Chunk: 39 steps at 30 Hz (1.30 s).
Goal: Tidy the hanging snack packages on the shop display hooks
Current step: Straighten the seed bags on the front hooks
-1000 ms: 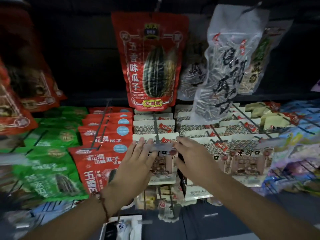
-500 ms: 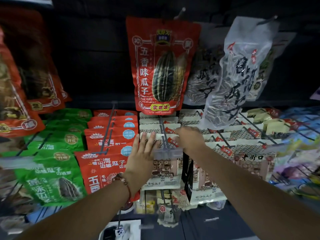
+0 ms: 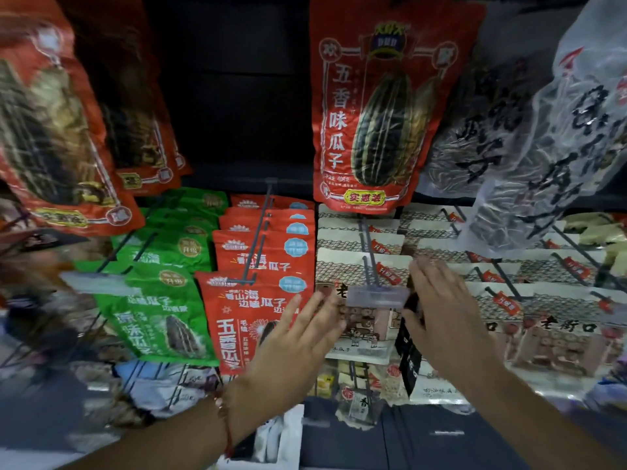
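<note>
Both hands, left (image 3: 298, 344) and right (image 3: 448, 320), were open, holding nothing, flanking the beige sunflower-seed packets (image 3: 364, 320) at frame centre; that row looked uneven, so tidying seemed unfinished.

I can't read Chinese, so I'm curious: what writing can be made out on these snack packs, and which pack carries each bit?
"五香味瓜子": large red bag hanging at top centre.
"实惠装": yellow badge at that bag's foot.
"香山海 边嗑瓜子" and "五香瓜子": front red pack in the middle row.
"老街口": cream pack at right.
Green packs, the clear bags' brush lettering, the price tag and all small print: too blurred to read.
</note>
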### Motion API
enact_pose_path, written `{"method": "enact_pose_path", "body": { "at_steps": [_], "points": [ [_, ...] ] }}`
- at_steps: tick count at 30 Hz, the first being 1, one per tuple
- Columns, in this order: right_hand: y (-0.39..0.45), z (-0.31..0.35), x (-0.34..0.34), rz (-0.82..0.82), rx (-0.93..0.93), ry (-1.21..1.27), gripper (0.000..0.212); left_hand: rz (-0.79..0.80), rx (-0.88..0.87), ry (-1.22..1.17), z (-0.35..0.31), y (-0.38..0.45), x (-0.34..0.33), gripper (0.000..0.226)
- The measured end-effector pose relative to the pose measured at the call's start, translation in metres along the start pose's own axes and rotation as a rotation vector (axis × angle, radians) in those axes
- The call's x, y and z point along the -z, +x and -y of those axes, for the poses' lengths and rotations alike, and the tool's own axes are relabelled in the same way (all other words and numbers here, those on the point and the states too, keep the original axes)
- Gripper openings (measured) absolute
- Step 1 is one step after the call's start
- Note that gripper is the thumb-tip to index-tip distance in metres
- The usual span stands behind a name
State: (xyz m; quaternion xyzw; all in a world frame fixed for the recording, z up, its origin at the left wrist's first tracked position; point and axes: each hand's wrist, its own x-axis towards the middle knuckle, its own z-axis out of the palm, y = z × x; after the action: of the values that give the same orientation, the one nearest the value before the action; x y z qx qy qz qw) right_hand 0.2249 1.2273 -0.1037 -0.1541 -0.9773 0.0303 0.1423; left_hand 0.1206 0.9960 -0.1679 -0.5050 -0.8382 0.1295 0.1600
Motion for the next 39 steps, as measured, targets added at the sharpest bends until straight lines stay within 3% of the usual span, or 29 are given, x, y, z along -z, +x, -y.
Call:
{"method": "enact_pose_path", "body": {
  "at_steps": [4, 7, 11, 14, 17, 21, 25, 33, 39],
  "points": [
    [-0.065, 0.008, -0.029, 0.001, 0.043, 0.189, 0.080, -0.049, 0.155, -0.062, 0.004, -0.047, -0.019, 0.092],
    [-0.080, 0.031, -0.050, 0.189, 0.177, 0.293, 0.082, 0.056, 0.359, -0.060, 0.017, -0.065, -0.026, 0.105],
    [-0.057, 0.072, -0.039, 0.323, 0.372, 0.405, 0.066, 0.117, 0.495, -0.044, 0.027, -0.074, -0.019, 0.098],
    [-0.029, 0.101, -0.025, 0.295, 0.450, 0.385, 0.074, 0.118, 0.561, -0.050, 0.027, -0.079, -0.015, 0.084],
    [-0.014, 0.122, -0.024, 0.301, 0.488, 0.337, 0.078, 0.113, 0.607, -0.068, 0.028, -0.085, -0.013, 0.087],
    [-0.011, 0.147, -0.033, 0.356, 0.444, 0.319, 0.081, 0.026, 0.547, -0.086, 0.044, -0.082, -0.024, 0.105],
    [-0.005, 0.169, -0.057, 0.330, 0.266, 0.324, 0.087, -0.047, 0.410, -0.148, 0.063, -0.073, -0.044, 0.112],
    [0.015, 0.200, -0.080, 0.282, -0.007, 0.226, 0.091, -0.086, 0.293, -0.274, 0.097, -0.046, -0.071, 0.080],
    [0.035, 0.208, -0.079, 0.276, -0.041, 0.175, 0.088, -0.022, 0.327, -0.294, 0.104, -0.031, -0.073, 0.082]
  ]
}}
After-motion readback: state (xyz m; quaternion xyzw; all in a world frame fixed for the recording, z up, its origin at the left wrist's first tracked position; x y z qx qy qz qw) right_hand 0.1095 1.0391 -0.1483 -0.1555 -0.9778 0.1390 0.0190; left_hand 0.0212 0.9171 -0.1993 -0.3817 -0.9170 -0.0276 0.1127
